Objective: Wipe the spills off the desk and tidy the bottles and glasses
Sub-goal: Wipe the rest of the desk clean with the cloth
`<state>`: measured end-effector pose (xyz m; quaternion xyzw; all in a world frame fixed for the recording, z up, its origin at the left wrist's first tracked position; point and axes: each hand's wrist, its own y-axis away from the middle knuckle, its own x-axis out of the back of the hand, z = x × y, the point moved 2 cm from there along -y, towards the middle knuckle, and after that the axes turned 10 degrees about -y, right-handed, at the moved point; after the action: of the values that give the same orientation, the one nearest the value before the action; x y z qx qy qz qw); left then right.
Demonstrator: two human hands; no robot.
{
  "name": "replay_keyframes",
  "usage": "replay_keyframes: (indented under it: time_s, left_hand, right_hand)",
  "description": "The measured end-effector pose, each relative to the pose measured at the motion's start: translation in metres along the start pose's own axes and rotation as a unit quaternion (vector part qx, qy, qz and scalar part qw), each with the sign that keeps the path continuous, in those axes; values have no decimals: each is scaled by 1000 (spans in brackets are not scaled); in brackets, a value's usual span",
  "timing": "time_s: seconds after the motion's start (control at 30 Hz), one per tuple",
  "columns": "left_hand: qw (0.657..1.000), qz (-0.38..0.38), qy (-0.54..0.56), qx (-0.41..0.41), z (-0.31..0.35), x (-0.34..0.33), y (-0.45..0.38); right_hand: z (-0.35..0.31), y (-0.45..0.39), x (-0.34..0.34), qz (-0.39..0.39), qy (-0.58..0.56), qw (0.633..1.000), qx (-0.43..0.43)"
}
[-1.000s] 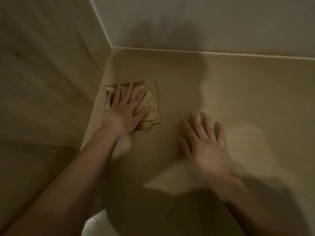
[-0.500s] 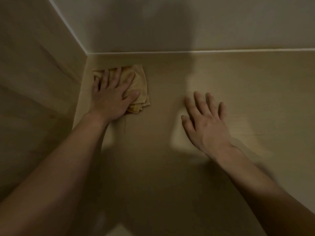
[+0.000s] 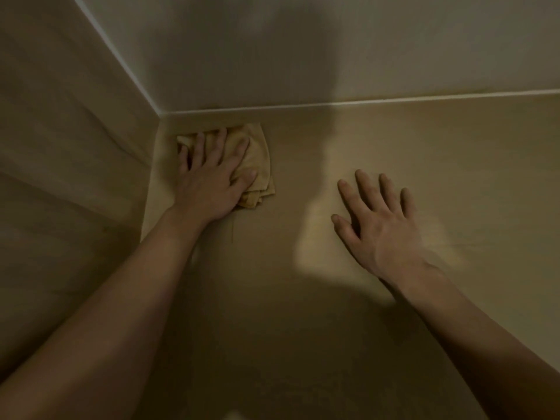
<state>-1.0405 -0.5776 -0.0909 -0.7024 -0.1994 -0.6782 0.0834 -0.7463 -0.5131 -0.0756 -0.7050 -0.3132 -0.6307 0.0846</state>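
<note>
A folded yellow cloth [image 3: 257,159] lies on the beige desk [image 3: 439,153], pushed into the far left corner where the side panel meets the back wall. My left hand [image 3: 212,180] presses flat on the cloth with fingers spread, covering most of it. To the right, my right hand [image 3: 378,222] rests flat on the bare desk surface, fingers apart, holding nothing. No bottles or glasses are in view. No spill is visible in the dim light.
A wood-grain side panel [image 3: 66,165] rises along the left edge of the desk. A pale back wall [image 3: 333,56] with a white trim strip [image 3: 363,101] closes the far side. Shadows of my head and arms fall across the desk.
My left hand has pushed the cloth away from me, up into the far corner against the back wall. My right hand stays flat on the desk.
</note>
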Motion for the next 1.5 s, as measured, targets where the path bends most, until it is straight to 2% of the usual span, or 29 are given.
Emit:
replay_keyframes:
  time_s: [0.13, 0.3, 0.6, 1.1, 1.5]
  left_hand:
    - [1000, -7, 7, 4, 8, 1, 6]
    - [1000, 2, 5, -24, 54, 1, 18]
    - [1000, 14, 5, -9, 83, 12, -36]
    - [1000, -1, 2, -31, 149, 1, 36]
    - [999, -9, 23, -20, 199, 19, -26]
  right_hand:
    - [8, 5, 3, -4, -4, 1000, 3]
    - [27, 15, 8, -21, -13, 1000, 9]
    - [55, 15, 15, -18, -22, 999, 26]
    - [79, 18, 18, -24, -36, 999, -2]
    - [103, 29, 29, 1, -83, 996, -30]
